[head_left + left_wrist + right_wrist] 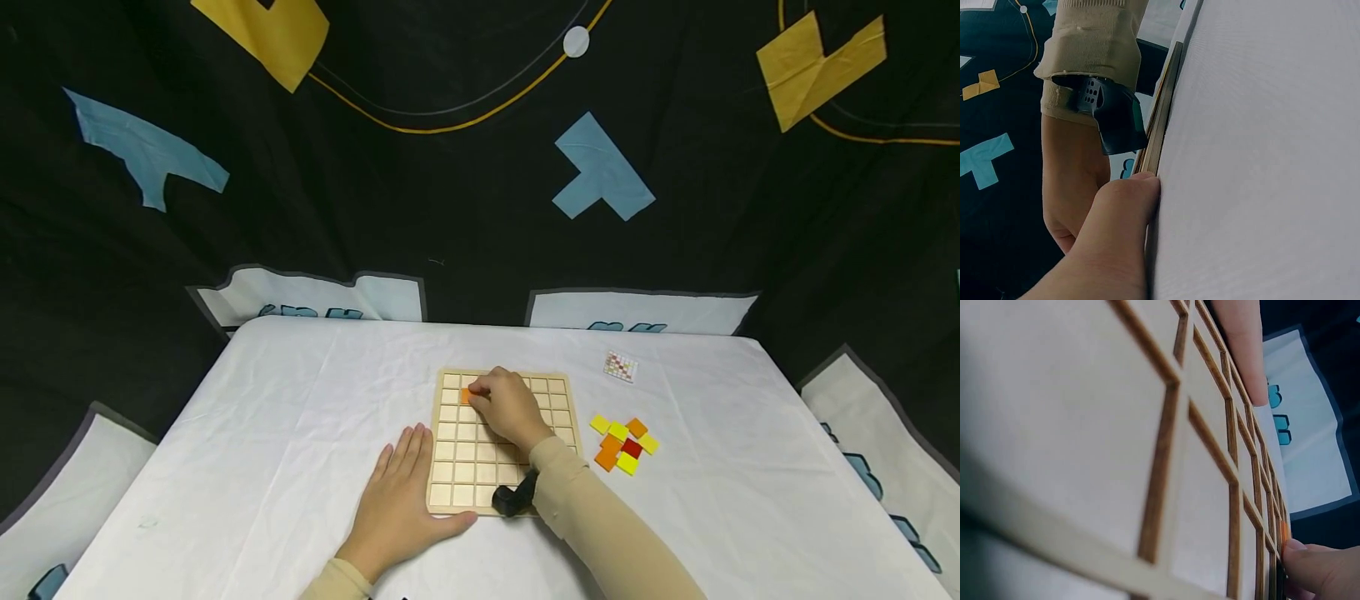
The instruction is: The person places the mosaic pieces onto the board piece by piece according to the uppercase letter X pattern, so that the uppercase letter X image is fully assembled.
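A square wooden grid board (445, 472) lies flat on the table. My left hand (401, 504) rests beside it with straight fingers along its left edge. The left thumb (1124, 215) touches the board's near side in the left wrist view. Over the upper part of the grid, my right hand (512, 408) reaches in with curled fingers. Its thumb and fingertips pinch an orange square tile (465, 397) at a cell in the second row, near the left. In the right wrist view the orange tile (1284, 530) shows only as a sliver by the fingertips.
Right of the board lies a loose cluster of several yellow, orange and red tiles (632, 448). A small card with a coloured grid pattern (620, 367) lies farther back. White cloth covers the table (285, 433), and a dark curtain (465, 208) hangs behind it.
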A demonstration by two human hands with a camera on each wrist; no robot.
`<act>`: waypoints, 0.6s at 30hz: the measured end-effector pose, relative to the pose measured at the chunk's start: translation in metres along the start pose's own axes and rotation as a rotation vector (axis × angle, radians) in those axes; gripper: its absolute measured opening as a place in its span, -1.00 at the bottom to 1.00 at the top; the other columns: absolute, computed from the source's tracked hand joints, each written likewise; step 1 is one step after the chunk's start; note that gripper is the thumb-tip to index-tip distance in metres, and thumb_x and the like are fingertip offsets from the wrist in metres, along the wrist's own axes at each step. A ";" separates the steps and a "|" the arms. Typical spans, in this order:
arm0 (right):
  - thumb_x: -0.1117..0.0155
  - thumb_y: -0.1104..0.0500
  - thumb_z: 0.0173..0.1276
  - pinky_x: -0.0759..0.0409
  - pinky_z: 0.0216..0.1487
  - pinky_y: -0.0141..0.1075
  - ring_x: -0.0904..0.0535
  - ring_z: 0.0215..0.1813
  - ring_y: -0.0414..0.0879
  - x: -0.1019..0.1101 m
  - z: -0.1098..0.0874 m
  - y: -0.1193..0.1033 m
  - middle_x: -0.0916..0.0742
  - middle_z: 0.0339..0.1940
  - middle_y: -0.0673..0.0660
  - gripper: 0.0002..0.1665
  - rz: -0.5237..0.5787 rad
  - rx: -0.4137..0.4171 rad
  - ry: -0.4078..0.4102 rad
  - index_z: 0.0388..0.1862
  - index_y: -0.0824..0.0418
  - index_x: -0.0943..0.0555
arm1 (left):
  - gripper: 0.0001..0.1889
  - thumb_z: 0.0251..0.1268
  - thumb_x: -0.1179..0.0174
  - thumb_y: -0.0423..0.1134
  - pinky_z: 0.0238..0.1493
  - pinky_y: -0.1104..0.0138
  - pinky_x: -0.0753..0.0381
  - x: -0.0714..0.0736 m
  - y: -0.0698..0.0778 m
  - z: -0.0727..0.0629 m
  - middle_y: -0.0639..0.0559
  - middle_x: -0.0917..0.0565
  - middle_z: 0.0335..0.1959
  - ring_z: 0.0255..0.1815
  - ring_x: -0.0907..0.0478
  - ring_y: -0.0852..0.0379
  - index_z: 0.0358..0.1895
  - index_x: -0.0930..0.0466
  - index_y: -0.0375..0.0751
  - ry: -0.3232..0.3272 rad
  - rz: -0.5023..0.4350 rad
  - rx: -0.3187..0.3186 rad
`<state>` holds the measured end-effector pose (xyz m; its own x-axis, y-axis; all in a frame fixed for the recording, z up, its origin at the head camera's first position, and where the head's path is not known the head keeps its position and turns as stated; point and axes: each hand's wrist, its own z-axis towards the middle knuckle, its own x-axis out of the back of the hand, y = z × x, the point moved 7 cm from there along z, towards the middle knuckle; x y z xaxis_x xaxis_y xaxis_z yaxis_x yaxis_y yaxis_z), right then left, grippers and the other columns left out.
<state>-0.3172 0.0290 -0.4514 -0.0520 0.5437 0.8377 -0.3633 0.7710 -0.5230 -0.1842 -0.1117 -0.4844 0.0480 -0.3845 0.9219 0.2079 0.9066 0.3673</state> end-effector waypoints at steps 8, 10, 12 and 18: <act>-0.32 0.16 0.38 -0.60 0.11 -0.09 -0.58 0.04 0.05 0.010 -0.010 -0.009 -0.72 -0.01 0.07 -0.75 -0.054 0.057 -0.088 0.01 0.12 -0.74 | 0.34 -0.11 -0.10 0.66 0.61 -0.04 0.04 0.000 0.001 0.000 -0.19 -0.06 0.61 0.65 0.05 -0.11 0.56 -0.02 -0.35 0.009 0.012 -0.005; -0.32 0.18 0.38 -0.58 0.10 -0.09 -0.58 0.04 0.04 0.016 -0.014 -0.010 -0.73 0.00 0.07 -0.72 -0.052 0.065 -0.102 0.05 0.11 -0.72 | 0.35 -0.12 -0.10 0.66 0.61 -0.03 0.06 -0.001 0.001 0.000 -0.18 -0.04 0.62 0.66 0.07 -0.10 0.56 0.00 -0.35 0.003 0.015 -0.001; -0.31 0.18 0.38 -0.59 0.05 -0.10 -0.58 0.01 0.01 0.024 -0.019 -0.006 -0.73 -0.03 0.06 -0.69 -0.052 0.056 -0.104 0.10 0.09 -0.70 | 0.36 -0.13 -0.11 0.66 0.61 -0.03 0.05 -0.001 0.001 0.000 -0.19 -0.05 0.61 0.65 0.06 -0.11 0.56 -0.01 -0.35 0.010 0.019 -0.002; -0.36 0.15 0.35 -0.60 0.02 -0.13 -0.60 0.00 -0.05 0.050 -0.041 0.021 -0.74 -0.12 0.03 -0.63 -0.088 -0.015 -0.064 0.14 0.06 -0.66 | 0.36 -0.13 -0.11 0.66 0.62 -0.05 0.07 -0.001 0.001 0.000 -0.19 -0.04 0.62 0.66 0.08 -0.12 0.56 0.00 -0.35 0.005 0.011 0.000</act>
<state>-0.2894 0.0862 -0.4271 -0.0800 0.4515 0.8887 -0.3549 0.8202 -0.4486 -0.1836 -0.1102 -0.4844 0.0548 -0.3750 0.9254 0.2074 0.9109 0.3568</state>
